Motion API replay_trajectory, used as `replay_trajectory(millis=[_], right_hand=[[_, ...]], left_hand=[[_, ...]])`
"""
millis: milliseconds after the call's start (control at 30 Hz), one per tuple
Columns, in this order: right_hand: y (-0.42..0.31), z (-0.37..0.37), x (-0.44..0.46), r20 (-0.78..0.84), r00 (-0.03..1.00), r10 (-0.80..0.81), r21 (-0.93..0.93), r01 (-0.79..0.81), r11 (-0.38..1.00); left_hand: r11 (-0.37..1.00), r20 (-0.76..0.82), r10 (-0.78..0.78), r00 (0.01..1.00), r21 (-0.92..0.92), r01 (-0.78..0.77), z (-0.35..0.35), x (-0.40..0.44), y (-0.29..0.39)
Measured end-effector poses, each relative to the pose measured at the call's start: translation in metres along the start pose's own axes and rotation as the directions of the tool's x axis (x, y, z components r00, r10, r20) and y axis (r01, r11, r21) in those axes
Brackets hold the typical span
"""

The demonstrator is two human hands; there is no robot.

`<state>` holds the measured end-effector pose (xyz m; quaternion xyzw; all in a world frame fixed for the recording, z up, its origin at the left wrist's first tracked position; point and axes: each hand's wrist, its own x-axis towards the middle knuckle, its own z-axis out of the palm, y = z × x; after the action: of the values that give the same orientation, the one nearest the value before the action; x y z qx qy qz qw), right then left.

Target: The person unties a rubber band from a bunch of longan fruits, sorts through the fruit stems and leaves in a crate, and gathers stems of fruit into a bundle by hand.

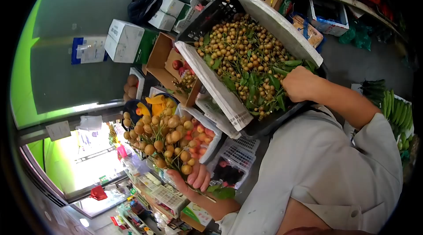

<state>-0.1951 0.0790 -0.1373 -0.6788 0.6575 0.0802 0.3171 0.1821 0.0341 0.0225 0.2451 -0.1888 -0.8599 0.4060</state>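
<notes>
My left hand (191, 184) is closed round the stems of a bunch of small round brown fruit (169, 140), which fans out beyond my fingers. A leafy stem end sticks out below the palm. Further up and to the right, my right hand (299, 84) reaches into a black crate (207, 14) filled with more of this fruit (242, 45) and green leaves. Its fingers are curled against leaves and stems at the crate's near end, and the fingertips are hidden. White foam boards (216, 87) line both long sides of the crate.
Beside the crate stand a cardboard box (161, 61) with red fruit and a tray of reddish-orange fruit (202, 136). A plastic basket (229, 164) holds dark fruit. White-and-green boxes (125, 41) lie at upper left. Green vegetables (396, 114) are at the right, near my sleeve.
</notes>
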Motion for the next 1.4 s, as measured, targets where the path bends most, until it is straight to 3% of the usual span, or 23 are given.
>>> replay_trajectory(millis=[100,167,233,300,367,433,467,500,567,633,700,733,767,833,967,1033,1100,1133,1233,1333,1400], right_hand=[[-0.005,-0.023,-0.007,0.015,1.0,-0.026,-0.18,0.028,0.983],[-0.002,-0.05,-0.009,-0.125,0.991,0.058,-0.197,-0.082,0.977],[0.014,-0.062,0.0,-0.388,0.913,0.126,-0.114,-0.184,0.976],[0.026,-0.076,0.002,-0.646,0.764,0.014,-0.146,-0.141,0.979],[0.041,-0.083,0.009,-0.625,0.781,-0.003,-0.142,-0.109,0.984],[0.051,-0.081,0.017,-0.587,0.806,-0.078,-0.059,0.053,0.997],[0.054,-0.085,0.023,-0.435,0.901,-0.003,0.004,0.005,1.0],[0.047,-0.092,0.024,-0.434,0.901,-0.008,-0.008,0.005,1.0],[0.029,-0.108,0.028,-0.081,0.989,0.123,-0.089,-0.131,0.987],[0.043,-0.088,0.04,-0.088,0.992,0.095,-0.045,-0.099,0.994],[0.045,-0.077,0.043,-0.184,0.958,-0.218,-0.13,0.196,0.972],[0.036,-0.072,0.043,-0.079,0.993,-0.089,-0.172,0.074,0.982],[0.029,-0.069,0.038,-0.018,0.994,-0.108,-0.203,0.102,0.974],[0.028,-0.055,0.037,0.091,0.986,-0.137,-0.088,0.145,0.986],[0.013,-0.037,0.03,-0.074,0.985,-0.155,0.023,0.157,0.987],[-0.009,-0.027,0.039,-0.316,0.947,0.056,0.205,0.011,0.979],[-0.03,-0.011,0.04,-0.487,0.871,0.058,0.038,-0.045,0.998],[-0.043,-0.012,0.039,-0.393,0.916,0.077,-0.103,-0.127,0.986],[-0.057,-0.011,0.047,-0.072,0.985,0.159,-0.154,-0.169,0.973],[-0.018,0.018,0.076,-0.15,0.987,0.05,-0.148,-0.073,0.986],[-0.003,0.003,0.063,-0.061,0.998,-0.001,-0.152,-0.009,0.988]], left_hand=[[0.998,-0.072,0.053,0.996,-0.023,-0.055,-0.019,-0.018,-0.002],[0.996,-0.126,0.083,0.989,-0.032,-0.088,-0.031,-0.031,-0.008],[0.993,-0.141,0.09,0.986,-0.061,-0.099,-0.044,-0.04,-0.013],[0.997,-0.141,0.079,0.987,0.004,-0.079,-0.061,-0.05,-0.016],[0.995,-0.148,0.085,0.985,-0.033,-0.091,-0.068,-0.058,-0.021],[0.994,-0.178,0.105,0.978,-0.02,-0.111,-0.075,-0.065,-0.025],[0.993,-0.181,0.096,0.979,-0.047,-0.106,-0.08,-0.068,-0.027],[0.992,-0.179,0.102,0.979,-0.056,-0.113,-0.083,-0.07,-0.029],[0.995,-0.204,0.092,0.975,-0.021,-0.099,-0.087,-0.073,-0.03],[0.995,-0.179,0.092,0.979,-0.022,-0.097,-0.09,-0.075,-0.03],[0.995,-0.155,0.093,0.984,-0.019,-0.097,-0.089,-0.075,-0.031],[0.996,-0.14,0.086,0.986,-0.023,-0.09,-0.086,-0.075,-0.031],[0.996,-0.127,0.076,0.989,-0.026,-0.08,-0.084,-0.075,-0.032],[0.996,-0.151,0.081,0.985,0.038,-0.076,-0.079,-0.074,-0.034],[0.991,-0.165,0.083,0.983,0.116,-0.064,-0.072,-0.068,-0.04],[0.988,-0.118,0.054,0.992,0.148,-0.036,-0.071,-0.062,-0.038],[0.987,-0.092,0.048,0.995,0.156,-0.033,-0.064,-0.053,-0.038],[0.988,-0.092,0.035,0.995,0.155,-0.021,-0.069,-0.051,-0.037],[0.982,-0.055,0.009,0.998,0.188,0.002,-0.065,-0.04,-0.035],[0.973,-0.033,0.003,0.999,0.23,0.004,-0.06,-0.034,-0.035],[0.975,-0.003,-0.025,1.0,0.222,0.025,-0.065,-0.034,-0.039]])
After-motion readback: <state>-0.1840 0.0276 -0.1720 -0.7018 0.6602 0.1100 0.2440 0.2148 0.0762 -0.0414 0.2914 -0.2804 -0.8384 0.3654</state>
